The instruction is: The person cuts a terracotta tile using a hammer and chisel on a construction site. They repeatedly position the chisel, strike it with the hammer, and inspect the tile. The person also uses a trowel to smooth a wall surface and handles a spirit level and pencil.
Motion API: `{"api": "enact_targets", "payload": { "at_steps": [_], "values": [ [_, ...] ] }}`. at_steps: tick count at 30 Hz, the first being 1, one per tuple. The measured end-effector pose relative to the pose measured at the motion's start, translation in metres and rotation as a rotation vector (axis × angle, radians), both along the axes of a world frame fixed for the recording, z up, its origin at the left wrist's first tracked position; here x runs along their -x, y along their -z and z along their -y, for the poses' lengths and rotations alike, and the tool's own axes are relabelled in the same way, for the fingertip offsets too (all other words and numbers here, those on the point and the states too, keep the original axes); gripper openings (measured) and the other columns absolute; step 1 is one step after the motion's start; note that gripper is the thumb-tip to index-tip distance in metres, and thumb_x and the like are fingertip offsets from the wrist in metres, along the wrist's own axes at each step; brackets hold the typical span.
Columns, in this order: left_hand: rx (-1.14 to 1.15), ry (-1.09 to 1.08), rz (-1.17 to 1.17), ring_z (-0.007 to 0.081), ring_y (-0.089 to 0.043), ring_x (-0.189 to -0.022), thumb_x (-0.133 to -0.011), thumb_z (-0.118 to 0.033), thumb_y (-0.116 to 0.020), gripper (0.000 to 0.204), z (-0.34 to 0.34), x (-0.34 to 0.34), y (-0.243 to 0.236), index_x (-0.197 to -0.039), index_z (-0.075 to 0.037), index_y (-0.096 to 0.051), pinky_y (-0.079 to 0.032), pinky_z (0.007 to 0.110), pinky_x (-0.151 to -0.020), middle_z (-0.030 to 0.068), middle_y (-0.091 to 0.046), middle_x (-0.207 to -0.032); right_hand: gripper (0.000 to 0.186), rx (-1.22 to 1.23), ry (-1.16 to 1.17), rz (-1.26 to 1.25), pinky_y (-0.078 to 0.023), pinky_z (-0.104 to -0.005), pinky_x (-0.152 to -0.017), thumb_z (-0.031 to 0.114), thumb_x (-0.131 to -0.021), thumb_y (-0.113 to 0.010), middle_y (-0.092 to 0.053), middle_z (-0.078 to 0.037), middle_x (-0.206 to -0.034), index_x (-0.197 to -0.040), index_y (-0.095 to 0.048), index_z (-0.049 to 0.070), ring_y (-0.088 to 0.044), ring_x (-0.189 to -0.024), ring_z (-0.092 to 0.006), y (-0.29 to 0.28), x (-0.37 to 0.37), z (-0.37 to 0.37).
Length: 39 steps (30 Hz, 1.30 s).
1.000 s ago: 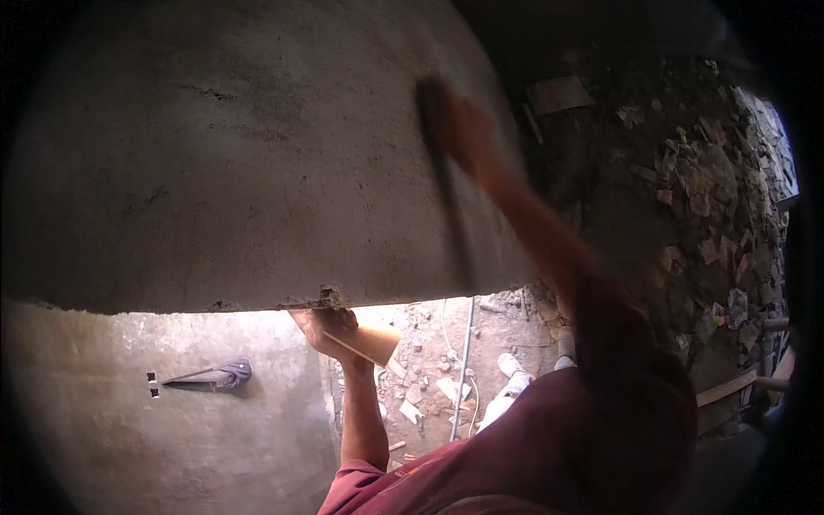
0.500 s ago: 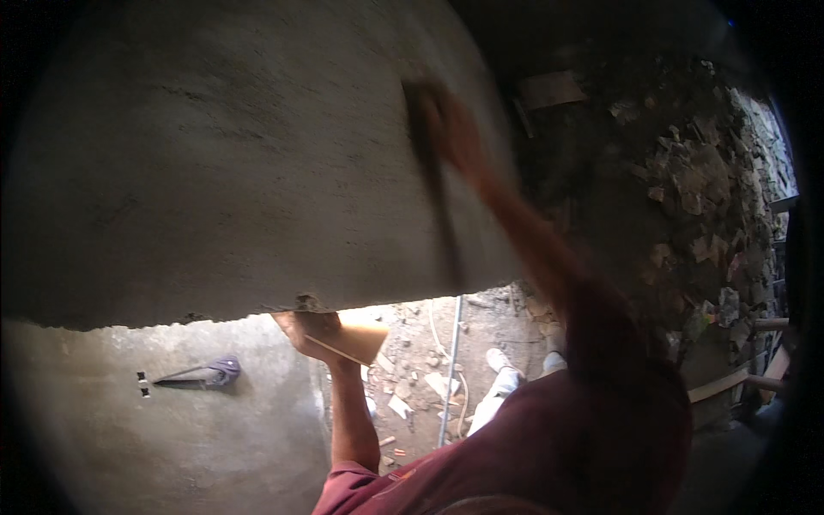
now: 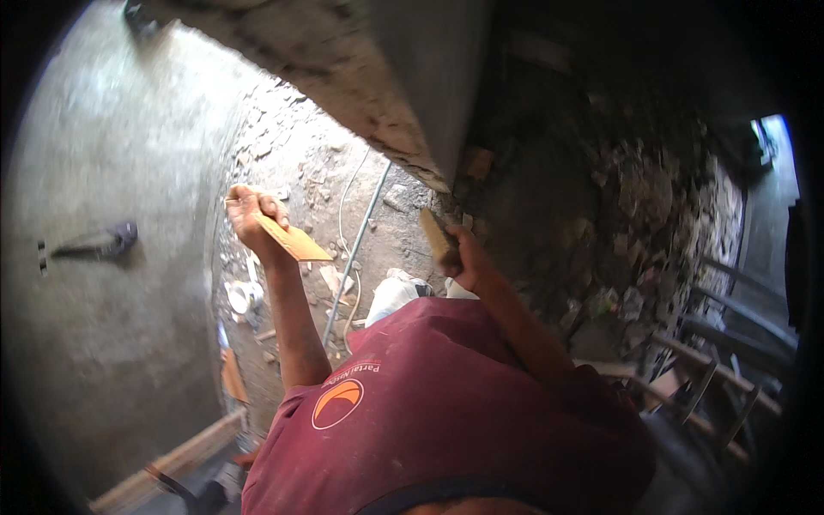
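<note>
My left hand (image 3: 256, 219) is raised on the left, with curled fingers gripping a thin flat orange-tan board (image 3: 299, 244). My right hand (image 3: 468, 262) is lower and nearer my body, closed round a wooden float (image 3: 438, 238), a thick yellowish-brown block seen partly end-on. Its grip side is hidden by my fingers. The float is apart from the grey plastered wall (image 3: 429, 69), whose rough broken lower edge (image 3: 378, 129) ends just above it.
A smooth grey wall (image 3: 112, 318) on the left bears a dark hanging object (image 3: 107, 240). Rubble covers the ground below, with a pipe (image 3: 365, 232), a pale hose (image 3: 348, 206) and a white container (image 3: 244, 296). Wooden poles (image 3: 712, 386) stand at lower right; a plank (image 3: 172, 459) lies lower left.
My right hand has come down off the plastered wall with the float. My left hand has moved leftward and up in view, still with the board. The view has swung toward the ground.
</note>
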<state>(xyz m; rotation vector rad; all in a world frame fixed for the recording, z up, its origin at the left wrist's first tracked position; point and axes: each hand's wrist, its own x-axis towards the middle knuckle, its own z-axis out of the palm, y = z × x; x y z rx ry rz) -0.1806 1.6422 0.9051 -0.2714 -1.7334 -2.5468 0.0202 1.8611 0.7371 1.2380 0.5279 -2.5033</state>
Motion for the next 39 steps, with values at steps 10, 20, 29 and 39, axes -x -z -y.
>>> {"api": "enact_targets", "payload": {
  "at_steps": [10, 20, 29, 39],
  "values": [
    [-0.440, -0.114, 0.291, 0.0152, -0.049, -0.042, -0.108, -0.025, -0.041, 0.035, 0.194, -0.071, 0.065, -0.078, -0.009, -0.049, -0.043, 0.028, -0.039, 0.0040, -0.052, -0.062, 0.026, -0.137, -0.427, -0.204, -0.030, -0.0241, -0.036, 0.029, -0.102, -0.042, -0.060, -0.012, -0.074, -0.106, -0.051, 0.005, -0.047, -0.047, -0.0122, -0.074, 0.116, 0.133],
    [-0.220, -0.537, 0.458, 0.0102, -0.042, -0.040, -0.108, -0.026, -0.042, 0.020, 0.284, -0.123, 0.083, -0.099, -0.010, -0.049, -0.035, 0.019, -0.037, 0.0131, -0.067, -0.084, 0.030, -0.194, -0.689, -0.144, -0.033, -0.0269, -0.041, 0.033, -0.103, -0.043, -0.057, -0.010, -0.072, -0.101, -0.054, 0.005, -0.045, -0.051, -0.0137, -0.092, 0.167, 0.260],
    [0.832, -0.601, 0.137, 0.0462, -0.065, -0.087, -0.104, -0.023, -0.046, 0.018, 0.315, -0.106, 0.067, -0.109, -0.005, -0.047, -0.050, 0.050, -0.069, 0.0228, -0.068, -0.112, 0.037, 0.217, -0.929, -0.294, -0.036, -0.0236, -0.042, 0.045, -0.101, -0.051, -0.057, -0.005, -0.069, -0.098, -0.059, 0.009, -0.044, -0.047, -0.0116, -0.068, 0.170, 0.393],
    [0.748, -0.549, 0.322, 0.0472, -0.065, -0.079, -0.105, -0.025, -0.046, 0.019, 0.397, -0.091, 0.089, -0.108, -0.007, -0.044, -0.048, 0.055, -0.064, 0.0245, -0.067, -0.083, 0.041, 0.172, -1.032, -0.299, -0.054, -0.0417, -0.084, 0.039, -0.104, -0.044, -0.065, -0.008, -0.109, -0.130, -0.052, 0.007, -0.065, -0.103, -0.0244, -0.021, 0.228, 0.508]
  ]
}}
